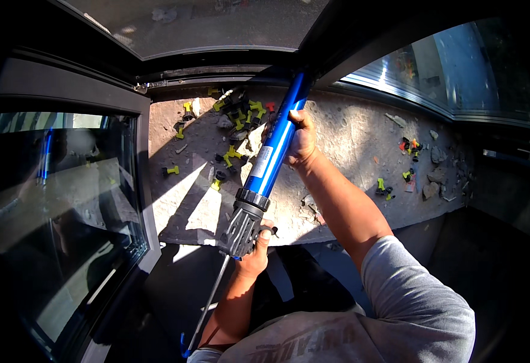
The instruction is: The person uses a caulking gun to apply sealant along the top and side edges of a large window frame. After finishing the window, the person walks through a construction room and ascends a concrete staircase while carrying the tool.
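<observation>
- While the caulking gun (pixel 269 163) pointed at the window-frame corner (pixel 156 85), sealing seemed underway.
- Right hand (pixel 301 140) wrapped the barrel; left hand (pixel 256 251) clasped the trigger.
- Next probably needed a steady squeeze.

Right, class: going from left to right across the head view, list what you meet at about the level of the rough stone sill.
Dark-framed glass pane → lone yellow-and-black clip → blue caulking gun tube → right hand gripping that tube → small cluster of yellow and red clips → stone rubble.
</observation>
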Demonstrator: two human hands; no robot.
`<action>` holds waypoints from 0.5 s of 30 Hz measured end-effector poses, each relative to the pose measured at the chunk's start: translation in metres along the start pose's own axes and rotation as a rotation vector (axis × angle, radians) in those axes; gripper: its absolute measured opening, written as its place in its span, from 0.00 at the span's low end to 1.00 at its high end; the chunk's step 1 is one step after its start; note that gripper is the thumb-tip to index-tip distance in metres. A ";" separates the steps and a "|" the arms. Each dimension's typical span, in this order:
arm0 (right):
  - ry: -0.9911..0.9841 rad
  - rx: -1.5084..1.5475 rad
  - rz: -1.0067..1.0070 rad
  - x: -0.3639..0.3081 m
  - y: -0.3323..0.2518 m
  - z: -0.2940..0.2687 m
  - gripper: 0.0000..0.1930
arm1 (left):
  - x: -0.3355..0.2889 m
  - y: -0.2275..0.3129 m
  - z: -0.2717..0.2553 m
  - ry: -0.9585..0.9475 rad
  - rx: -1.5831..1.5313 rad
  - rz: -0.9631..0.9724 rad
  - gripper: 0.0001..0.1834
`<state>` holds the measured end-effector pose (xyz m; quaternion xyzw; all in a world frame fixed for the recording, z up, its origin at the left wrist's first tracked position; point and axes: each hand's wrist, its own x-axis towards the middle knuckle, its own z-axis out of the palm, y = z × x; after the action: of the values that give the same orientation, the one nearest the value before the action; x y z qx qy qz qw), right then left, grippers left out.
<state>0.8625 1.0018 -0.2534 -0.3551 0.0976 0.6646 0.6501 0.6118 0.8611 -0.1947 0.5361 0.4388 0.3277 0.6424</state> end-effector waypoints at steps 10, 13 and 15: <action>0.168 0.033 -0.029 0.006 0.006 0.029 0.20 | 0.024 0.042 -0.022 0.034 -0.060 -0.047 0.17; 0.184 0.046 -0.011 0.001 0.007 0.038 0.20 | 0.025 0.046 -0.027 0.027 -0.107 -0.073 0.17; 0.209 0.033 -0.028 0.008 0.010 0.032 0.22 | 0.027 0.047 -0.026 0.030 -0.120 -0.086 0.18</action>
<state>0.8433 1.0253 -0.2380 -0.4133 0.1707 0.6129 0.6515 0.6008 0.9058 -0.1552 0.4723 0.4506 0.3334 0.6803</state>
